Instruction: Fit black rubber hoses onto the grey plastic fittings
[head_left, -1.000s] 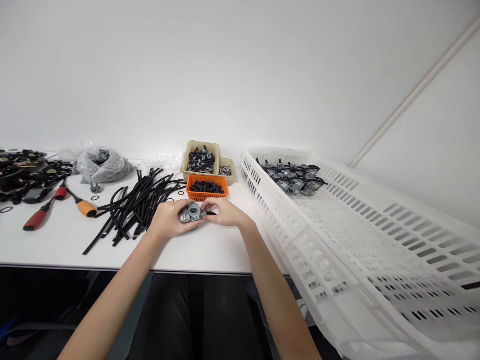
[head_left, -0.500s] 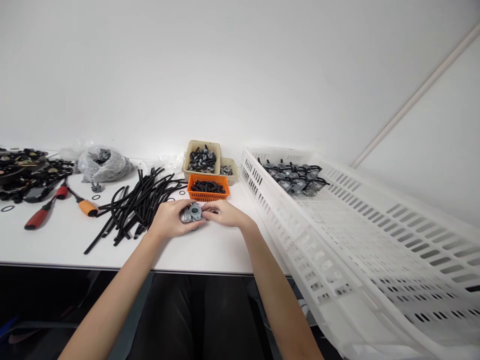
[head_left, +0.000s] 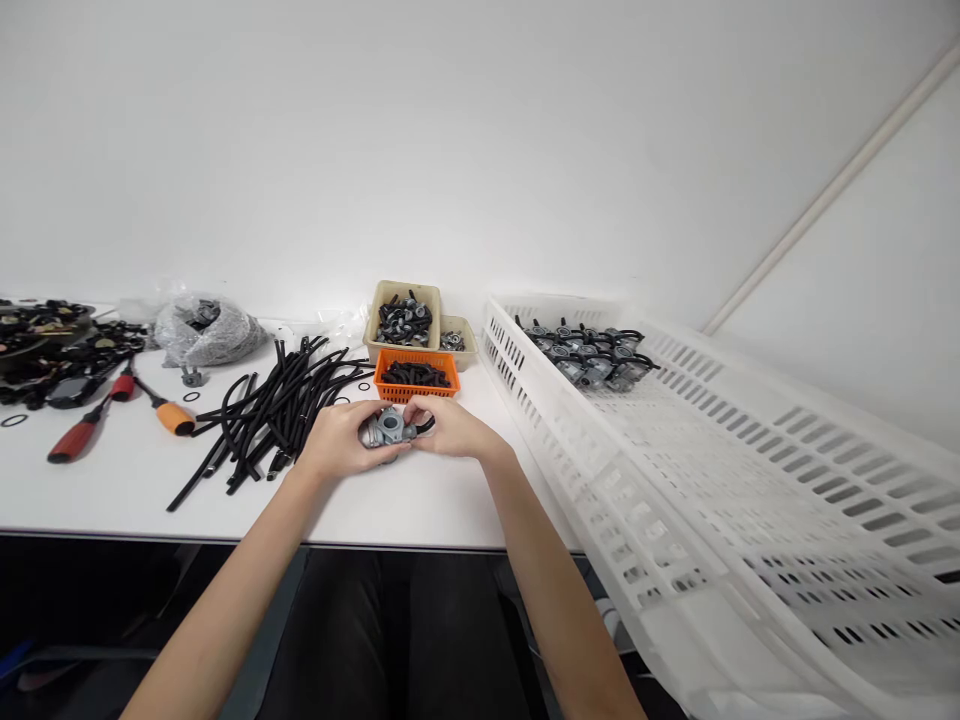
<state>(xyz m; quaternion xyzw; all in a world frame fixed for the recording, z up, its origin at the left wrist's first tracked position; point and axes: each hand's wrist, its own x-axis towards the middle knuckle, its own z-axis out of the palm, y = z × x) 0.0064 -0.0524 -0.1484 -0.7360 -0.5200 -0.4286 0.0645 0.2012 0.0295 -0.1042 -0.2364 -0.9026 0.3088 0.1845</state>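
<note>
Just above the white table (head_left: 442,510), my left hand (head_left: 337,438) is closed around a grey metal part (head_left: 390,425) with a round opening facing up. My right hand (head_left: 450,428) pinches the right side of the same part, where a short black tube (head_left: 425,426) sticks out between thumb and fingers. Behind the hands stands an orange basket (head_left: 417,393) of short black pieces. A pile of black hoses (head_left: 277,410) lies left of my left hand.
A large white crate (head_left: 570,430) on the right holds several grey parts with black tubes (head_left: 589,355). Beige bins (head_left: 371,345) stand at the back. Screwdrivers with red (head_left: 73,442) and orange (head_left: 176,418) handles, a plastic bag (head_left: 210,340) and black parts (head_left: 67,350) lie left.
The fingers of my right hand have shifted slightly on the part's right side, and more of the black tube shows. My left hand keeps its hold.
</note>
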